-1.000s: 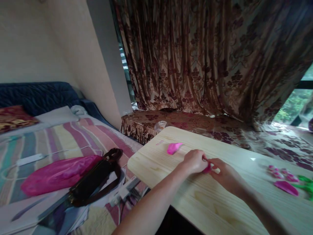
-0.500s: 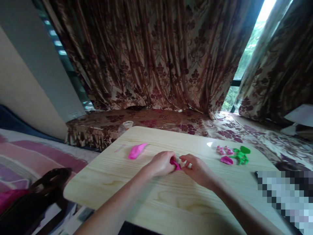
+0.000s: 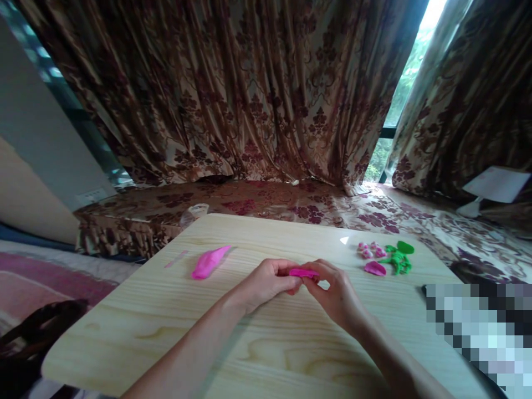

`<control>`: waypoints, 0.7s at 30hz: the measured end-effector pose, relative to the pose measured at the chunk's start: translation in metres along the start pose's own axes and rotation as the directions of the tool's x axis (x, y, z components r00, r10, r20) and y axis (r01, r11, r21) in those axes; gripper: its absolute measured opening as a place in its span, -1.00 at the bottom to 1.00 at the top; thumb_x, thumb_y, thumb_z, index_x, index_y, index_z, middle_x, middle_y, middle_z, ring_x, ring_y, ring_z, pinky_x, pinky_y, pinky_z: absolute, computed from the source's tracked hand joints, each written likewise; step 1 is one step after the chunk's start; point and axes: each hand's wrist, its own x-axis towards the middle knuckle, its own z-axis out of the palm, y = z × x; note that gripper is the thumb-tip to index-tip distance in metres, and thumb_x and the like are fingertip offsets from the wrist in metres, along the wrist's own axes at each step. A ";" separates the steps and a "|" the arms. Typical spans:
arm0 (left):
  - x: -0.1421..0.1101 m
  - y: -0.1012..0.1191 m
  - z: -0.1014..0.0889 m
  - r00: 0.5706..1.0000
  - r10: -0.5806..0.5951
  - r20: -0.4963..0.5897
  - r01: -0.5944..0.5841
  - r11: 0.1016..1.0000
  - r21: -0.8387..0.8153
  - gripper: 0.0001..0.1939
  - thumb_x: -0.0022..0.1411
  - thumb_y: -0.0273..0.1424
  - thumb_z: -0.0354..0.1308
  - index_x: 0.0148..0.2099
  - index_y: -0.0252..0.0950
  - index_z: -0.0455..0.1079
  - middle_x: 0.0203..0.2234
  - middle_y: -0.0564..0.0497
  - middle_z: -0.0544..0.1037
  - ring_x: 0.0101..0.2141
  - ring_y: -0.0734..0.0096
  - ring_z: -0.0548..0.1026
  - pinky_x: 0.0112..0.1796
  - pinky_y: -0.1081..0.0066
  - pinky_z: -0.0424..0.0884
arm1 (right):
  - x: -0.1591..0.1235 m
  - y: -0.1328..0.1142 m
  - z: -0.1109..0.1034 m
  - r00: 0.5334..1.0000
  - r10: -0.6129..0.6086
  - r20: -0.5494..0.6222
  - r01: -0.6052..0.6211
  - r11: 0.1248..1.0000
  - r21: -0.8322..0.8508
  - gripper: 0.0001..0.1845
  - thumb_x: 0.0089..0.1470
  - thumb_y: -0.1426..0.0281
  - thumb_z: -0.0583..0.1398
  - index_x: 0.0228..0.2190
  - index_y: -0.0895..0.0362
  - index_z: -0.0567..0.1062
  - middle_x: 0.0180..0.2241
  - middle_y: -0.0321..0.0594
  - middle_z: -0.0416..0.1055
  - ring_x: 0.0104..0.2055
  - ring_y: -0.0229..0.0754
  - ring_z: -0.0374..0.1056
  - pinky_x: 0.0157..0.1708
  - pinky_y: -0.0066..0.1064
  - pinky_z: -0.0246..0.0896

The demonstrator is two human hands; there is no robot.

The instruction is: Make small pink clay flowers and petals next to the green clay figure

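Observation:
A flat piece of pink modelling clay [image 3: 303, 273] is held up in front of me, just over the table, pinched from both sides. My left hand [image 3: 272, 281] has its thumb and fingers closed on the left end. From the right, my right hand [image 3: 330, 285] grips the other end between thumb and fingertips. The fingers partly cover the piece. Left of my hands a lighter pink, crumpled packet [image 3: 210, 262] with a pointed end lies on the wooden table [image 3: 266, 343].
At the table's right are a pink petal shape [image 3: 374, 268], small pink-and-white pieces [image 3: 371, 250], a tangled green piece [image 3: 399, 262] and a green leaf shape [image 3: 405, 247]. A thin pinkish strip [image 3: 177, 259] lies far left. Behind the table stands a clear container [image 3: 194, 213].
My hands have come together, and my right fingers now close on the pink clay, which lies flatter between both hands. The view has shifted, so the table appears further left.

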 end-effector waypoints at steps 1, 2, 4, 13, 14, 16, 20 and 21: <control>0.000 0.000 0.002 1.000 0.010 -0.004 -0.010 1.000 0.021 -0.80 0.00 -0.44 0.14 -0.27 -0.37 0.46 -0.49 0.02 0.47 -0.45 0.52 0.35 -0.38 0.49 0.22 | 0.000 0.000 -0.001 1.000 0.005 -0.008 -0.005 1.000 0.001 -0.83 0.04 0.48 0.13 -0.30 0.10 0.50 -0.39 -0.26 0.41 -0.37 -0.28 0.33 -0.36 -0.46 0.26; 0.000 0.000 0.003 1.000 0.013 -0.019 -0.012 0.999 0.040 -0.83 0.00 -0.44 0.15 -0.30 -0.38 0.47 -0.51 0.03 0.46 -0.46 0.52 0.34 -0.40 0.50 0.21 | 0.000 0.001 -0.001 1.000 0.009 -0.016 -0.009 1.000 0.005 -0.84 0.04 0.48 0.13 -0.32 0.11 0.50 -0.40 -0.25 0.41 -0.38 -0.28 0.34 -0.36 -0.46 0.26; 0.000 -0.001 0.004 0.998 -0.002 -0.061 0.006 0.999 0.054 -0.84 0.01 -0.42 0.14 -0.34 -0.38 0.46 -0.54 0.03 0.45 -0.49 0.53 0.34 -0.42 0.49 0.21 | 0.000 0.001 -0.003 1.000 0.012 -0.019 -0.011 1.000 0.016 -0.85 0.07 0.47 0.12 -0.36 0.12 0.50 -0.41 -0.24 0.42 -0.38 -0.27 0.34 -0.37 -0.45 0.26; -0.001 0.000 -0.001 0.984 -0.171 -0.047 0.159 0.969 -0.191 -0.74 0.09 -0.28 0.09 -0.33 -0.40 0.41 -0.51 -0.01 0.45 -0.52 0.51 0.37 -0.42 0.45 0.26 | -0.001 0.001 -0.009 0.998 -0.064 0.016 0.064 0.998 0.003 -0.76 0.04 0.45 0.15 -0.19 0.10 0.45 -0.29 -0.21 0.39 -0.31 -0.27 0.33 -0.30 -0.43 0.28; -0.002 0.000 -0.001 0.985 -0.166 -0.043 0.155 0.970 -0.186 -0.73 0.10 -0.26 0.09 -0.34 -0.41 0.40 -0.51 -0.01 0.45 -0.51 0.51 0.37 -0.42 0.45 0.26 | -0.001 0.001 -0.008 0.997 -0.074 0.017 0.074 0.997 -0.005 -0.81 0.06 0.45 0.14 -0.24 0.10 0.47 -0.33 -0.21 0.39 -0.31 -0.26 0.33 -0.31 -0.43 0.27; -0.002 0.000 0.001 0.987 -0.152 -0.047 0.143 0.977 -0.160 -0.75 0.09 -0.27 0.10 -0.36 -0.41 0.40 -0.52 0.00 0.44 -0.51 0.52 0.36 -0.41 0.45 0.26 | -0.002 0.001 -0.006 0.997 -0.077 0.009 0.077 0.997 -0.017 -0.84 0.08 0.45 0.12 -0.29 0.12 0.48 -0.36 -0.21 0.38 -0.33 -0.26 0.32 -0.33 -0.44 0.25; -0.001 0.003 0.005 0.991 -0.129 -0.047 0.122 0.985 -0.122 -0.83 0.07 -0.37 0.12 -0.42 -0.41 0.39 -0.61 0.06 0.39 -0.55 0.56 0.31 -0.44 0.50 0.22 | -0.003 0.001 -0.006 0.999 -0.053 0.000 0.053 0.997 -0.053 -0.85 0.09 0.46 0.09 -0.35 0.12 0.48 -0.41 -0.21 0.38 -0.38 -0.26 0.31 -0.36 -0.44 0.23; -0.001 0.003 0.006 0.989 -0.136 -0.051 0.129 0.985 -0.118 -0.84 0.06 -0.37 0.12 -0.43 -0.40 0.39 -0.63 0.06 0.39 -0.55 0.56 0.31 -0.45 0.50 0.21 | -0.003 0.002 -0.006 0.999 -0.043 -0.014 0.042 0.997 -0.062 -0.85 0.09 0.46 0.09 -0.36 0.13 0.48 -0.42 -0.22 0.39 -0.38 -0.26 0.31 -0.36 -0.44 0.23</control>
